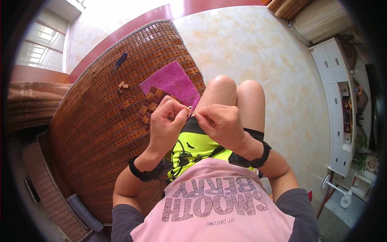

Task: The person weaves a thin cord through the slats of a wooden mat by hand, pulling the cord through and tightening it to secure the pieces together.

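My left hand [167,121] is closed in a pinch, with a small pale loop of thread [189,107] at its fingertips. Just to its right, my right hand [221,123] pinches close to the same spot, its thumb and forefinger on a thin strand. A fine length of the thread stretches up over my knees and curves back down. Beside my left hand lies a patch of joined wooden tiles [148,105] in light and dark brown, partly hidden by the hand. A magenta cloth [174,79] is spread under its upper edge.
I sit on a brown wooden-tile mat [100,101]. Several loose tiles [123,85] and dark blue thread snips [120,60] lie on it to the left. A white cabinet [332,97] stands across the tiled floor [290,101], with a white fan-like stand [344,199] nearby.
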A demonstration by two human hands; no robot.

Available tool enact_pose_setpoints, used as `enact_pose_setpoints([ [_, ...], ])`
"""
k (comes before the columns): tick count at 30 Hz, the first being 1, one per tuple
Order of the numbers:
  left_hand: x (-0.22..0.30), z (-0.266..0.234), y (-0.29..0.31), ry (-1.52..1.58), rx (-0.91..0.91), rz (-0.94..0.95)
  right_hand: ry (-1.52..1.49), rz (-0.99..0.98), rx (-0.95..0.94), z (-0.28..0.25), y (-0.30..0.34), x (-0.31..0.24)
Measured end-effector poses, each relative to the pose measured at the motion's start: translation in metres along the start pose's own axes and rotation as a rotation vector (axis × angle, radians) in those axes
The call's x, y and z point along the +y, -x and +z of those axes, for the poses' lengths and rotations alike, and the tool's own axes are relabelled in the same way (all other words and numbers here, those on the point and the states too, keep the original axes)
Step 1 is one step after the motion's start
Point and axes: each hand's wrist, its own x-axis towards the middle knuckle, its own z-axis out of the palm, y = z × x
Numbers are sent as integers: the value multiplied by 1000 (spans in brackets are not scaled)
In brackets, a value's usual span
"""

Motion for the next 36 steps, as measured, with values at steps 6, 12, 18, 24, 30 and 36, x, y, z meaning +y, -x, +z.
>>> enact_pose_setpoints([
  [6,-6,0,5,75,3,-81,65,-18,42,2,0,0],
  [12,4,0,4,135,-39,-117,-165,200,29,-6,-4,-3],
  [18,1,-8,1,152,-59,-85,-220,238,-1,-8,-2,-4],
  [24,7,-6,0,119,-97,-94,-218,233,-17,-8,-2,-5],
  [30,3,-3,1,29,-50,-31,-184,190,-24,-8,-3,-5],
  [36,-4,2,5,48,12,-64,-27,70,53,-9,-6,-3],
])
